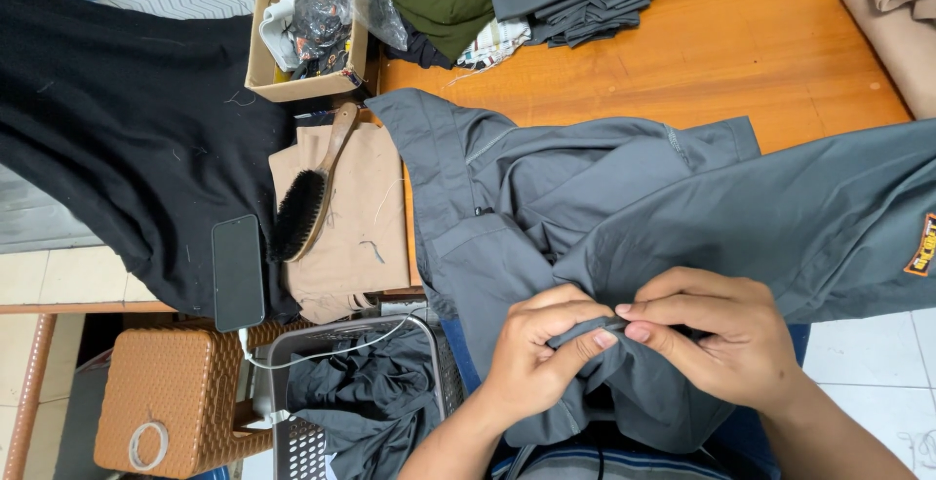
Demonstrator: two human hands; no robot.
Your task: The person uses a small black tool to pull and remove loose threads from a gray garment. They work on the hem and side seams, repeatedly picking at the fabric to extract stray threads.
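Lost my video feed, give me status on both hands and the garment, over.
Left hand and right hand both pinching a fold of the grey shirt. Shirt spread over wooden table. Nothing blocking the hands.

Grey jacket (585,197): thin woven fabric, crumpled, spread across wooden table, lower part hanging over near edge. Orange embroidered patch on sleeve at right. Small fold of fabric bunched and pinched up at front edge, creased around it.
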